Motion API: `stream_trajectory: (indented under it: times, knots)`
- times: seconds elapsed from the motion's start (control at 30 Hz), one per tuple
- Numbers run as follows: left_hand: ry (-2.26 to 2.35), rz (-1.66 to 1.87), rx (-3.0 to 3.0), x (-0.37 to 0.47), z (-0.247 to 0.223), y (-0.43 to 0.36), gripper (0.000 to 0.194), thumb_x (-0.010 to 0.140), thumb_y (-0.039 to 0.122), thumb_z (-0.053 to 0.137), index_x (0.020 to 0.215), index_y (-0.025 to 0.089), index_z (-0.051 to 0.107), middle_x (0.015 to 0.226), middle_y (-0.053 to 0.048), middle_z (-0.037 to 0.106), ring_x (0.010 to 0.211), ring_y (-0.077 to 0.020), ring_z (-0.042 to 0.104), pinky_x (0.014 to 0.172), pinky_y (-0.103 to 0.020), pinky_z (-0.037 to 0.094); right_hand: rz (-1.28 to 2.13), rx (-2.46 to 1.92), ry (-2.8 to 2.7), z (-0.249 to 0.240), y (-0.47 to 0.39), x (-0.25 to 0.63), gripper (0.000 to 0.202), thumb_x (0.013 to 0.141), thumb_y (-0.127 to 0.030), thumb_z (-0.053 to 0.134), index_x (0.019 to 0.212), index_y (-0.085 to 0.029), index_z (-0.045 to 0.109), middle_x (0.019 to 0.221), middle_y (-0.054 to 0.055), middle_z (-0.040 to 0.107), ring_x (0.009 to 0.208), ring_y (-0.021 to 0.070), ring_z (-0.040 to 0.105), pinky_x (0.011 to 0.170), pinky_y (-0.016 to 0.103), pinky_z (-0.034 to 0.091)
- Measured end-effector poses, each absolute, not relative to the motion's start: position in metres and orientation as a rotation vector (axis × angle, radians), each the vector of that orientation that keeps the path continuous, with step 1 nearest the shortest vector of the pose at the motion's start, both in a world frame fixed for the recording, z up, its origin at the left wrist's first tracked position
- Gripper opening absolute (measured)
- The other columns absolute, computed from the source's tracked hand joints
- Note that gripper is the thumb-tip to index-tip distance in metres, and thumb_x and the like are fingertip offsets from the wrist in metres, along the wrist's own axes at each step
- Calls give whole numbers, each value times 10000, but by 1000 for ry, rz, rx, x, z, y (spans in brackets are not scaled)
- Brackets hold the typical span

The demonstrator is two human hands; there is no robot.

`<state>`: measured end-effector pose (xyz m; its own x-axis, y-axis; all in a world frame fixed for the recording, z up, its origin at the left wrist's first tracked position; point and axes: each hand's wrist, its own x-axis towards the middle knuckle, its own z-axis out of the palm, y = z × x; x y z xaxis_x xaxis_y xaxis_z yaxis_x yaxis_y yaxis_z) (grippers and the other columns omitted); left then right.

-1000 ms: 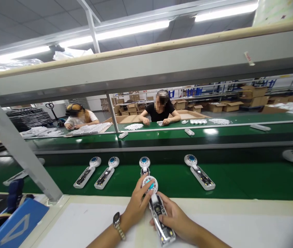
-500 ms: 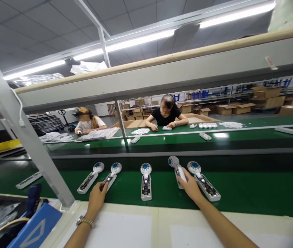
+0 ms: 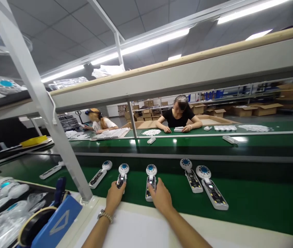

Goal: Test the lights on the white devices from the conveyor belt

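A row of white handheld devices, each with a round blue-centred head and an open handle showing a circuit board, lies on the green conveyor belt. My left hand [image 3: 115, 196] is closed around the handle of the second device from the left in the nearer group [image 3: 124, 168]. Around the middle device [image 3: 151, 169] my right hand [image 3: 163, 197] has its thumb on the open handle and its fingers along the right side. To the right lie two more open devices, a nearer one [image 3: 215, 196] and one beside it [image 3: 194, 182]. Another device [image 3: 97, 178] rests left of my left hand.
A slanted metal post [image 3: 66, 151] rises at the left, near a blue tape dispenser [image 3: 58, 220] and bagged devices [image 3: 4, 220]. A shelf beam [image 3: 161, 79] crosses above. Two co-workers sit beyond the belt, with white parts [image 3: 151, 132] before them.
My right hand has left the device on the right, which now lies with its board exposed, and moved left to the middle device. My left hand stays on its device. The view has turned left.
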<state>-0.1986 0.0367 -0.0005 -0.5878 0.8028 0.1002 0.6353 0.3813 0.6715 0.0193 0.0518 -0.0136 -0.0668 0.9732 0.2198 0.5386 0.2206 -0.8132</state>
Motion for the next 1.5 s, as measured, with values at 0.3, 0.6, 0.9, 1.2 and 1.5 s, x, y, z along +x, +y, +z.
stream_trajectory:
  times: [0.3,0.6,0.9,1.2,1.5]
  knots:
    - [2076,1371,1174,-201,0,32,516,631,536,544,911,106,601,565,-8,555,560,-202,541,515,-274,370,1152,-1245,-1462,-13,52,-27,565,722,-243,526,1226,-73,338,1085,184,549,984,308,544,845,418,409]
    - [1340,1544,1030,-177,12,25,494,605,446,659,971,131,553,950,-99,611,770,-171,595,568,-232,447,1483,-822,-1201,-5,21,63,409,608,-323,679,923,-168,470,715,-6,548,651,155,564,580,241,447]
    - [908,1277,904,-71,14,-6,517,658,297,711,1075,218,415,958,-64,602,749,-186,630,709,-336,498,1837,-722,-997,-9,-22,156,457,737,-432,601,1101,-232,412,719,-9,574,469,125,542,427,234,400]
    - [1042,1034,883,-19,2,-12,323,702,424,607,798,173,428,657,-25,593,469,-147,561,443,-266,457,1788,-902,-1030,-16,-6,199,655,779,-403,507,1319,-200,195,648,21,636,494,184,593,483,284,439]
    - [905,1131,824,-25,-3,-16,289,605,136,542,877,167,451,879,-61,590,707,-205,613,654,-356,482,1739,-935,-1156,-16,-4,196,804,715,-474,548,1321,-152,129,661,44,664,532,205,613,546,332,465]
